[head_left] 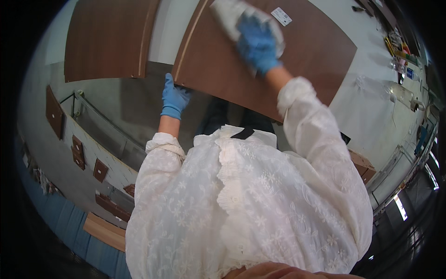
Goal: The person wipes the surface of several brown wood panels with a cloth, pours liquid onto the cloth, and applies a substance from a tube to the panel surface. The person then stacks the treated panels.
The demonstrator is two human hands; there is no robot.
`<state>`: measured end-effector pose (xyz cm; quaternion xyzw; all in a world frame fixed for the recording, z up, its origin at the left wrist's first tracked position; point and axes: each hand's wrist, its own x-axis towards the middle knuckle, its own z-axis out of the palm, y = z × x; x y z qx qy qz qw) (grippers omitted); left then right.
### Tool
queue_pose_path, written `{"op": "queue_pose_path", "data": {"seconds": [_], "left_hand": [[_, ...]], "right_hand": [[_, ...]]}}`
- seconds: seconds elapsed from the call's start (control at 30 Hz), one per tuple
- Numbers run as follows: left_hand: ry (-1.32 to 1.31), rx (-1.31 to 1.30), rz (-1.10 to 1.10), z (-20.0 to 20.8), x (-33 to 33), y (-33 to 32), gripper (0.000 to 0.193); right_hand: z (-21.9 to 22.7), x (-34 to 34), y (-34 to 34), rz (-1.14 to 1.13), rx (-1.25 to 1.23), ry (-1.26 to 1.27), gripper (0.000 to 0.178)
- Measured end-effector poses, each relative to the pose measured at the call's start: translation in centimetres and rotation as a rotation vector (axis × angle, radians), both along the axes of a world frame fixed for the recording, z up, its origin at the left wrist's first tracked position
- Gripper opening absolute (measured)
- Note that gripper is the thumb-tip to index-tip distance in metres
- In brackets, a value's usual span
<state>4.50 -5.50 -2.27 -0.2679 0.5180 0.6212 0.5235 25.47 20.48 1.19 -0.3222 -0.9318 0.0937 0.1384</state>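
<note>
A brown wood-finish panel (218, 65) lies in front of me on a white surface, its near edge jutting toward my body. My left hand (174, 96), in a blue glove, grips the panel's near left corner, with the other fingers partly hidden. Over the panel's upper middle, my right hand (258, 44), also blue-gloved, presses on a white cloth (230, 18). Both the hand and the cloth are smeared by motion. Close to the cloth, a white printed label (281, 16) sticks to the panel.
A second brown panel (109, 39) lies to the left, a gap away. On the right, the white table (357, 107) bears a clear bottle (402, 94), a crumpled plastic bag (371, 88) and assorted tools. Small brown boards (100, 170) rest lower left; a brown box (361, 166) stands lower right.
</note>
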Motion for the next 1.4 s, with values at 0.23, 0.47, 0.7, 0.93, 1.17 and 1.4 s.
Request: {"op": "queue_pose_path", "data": {"seconds": [0.23, 0.47, 0.7, 0.93, 1.17, 1.4], "left_hand": [[0.077, -0.011, -0.060, -0.5, 0.0, -0.3, 0.075], [0.094, -0.028, -0.042, -0.1, -0.2, 0.0, 0.072], [0.110, -0.106, -0.013, -0.2, 0.2, 0.8, 0.075], [0.119, -0.165, -0.010, 0.0, -0.3, 1.1, 0.075], [0.128, -0.103, -0.044, -0.7, -1.0, 0.8, 0.078], [0.095, -0.090, -0.038, -1.1, -1.6, 0.6, 0.079]], "right_hand": [[0.7, 15.7, -14.1, 0.187, -0.096, -0.036, 0.042], [-0.9, 17.9, 14.4, -0.370, 0.150, -0.143, 0.049], [-0.1, 15.1, 1.3, -0.200, 0.059, -0.163, 0.052], [1.1, 18.9, -10.3, -0.003, -0.051, 0.017, 0.050], [3.4, 19.0, -2.6, -0.238, 0.089, 0.008, 0.060], [7.0, 14.4, -7.6, -0.230, 0.057, 0.052, 0.055]]}}
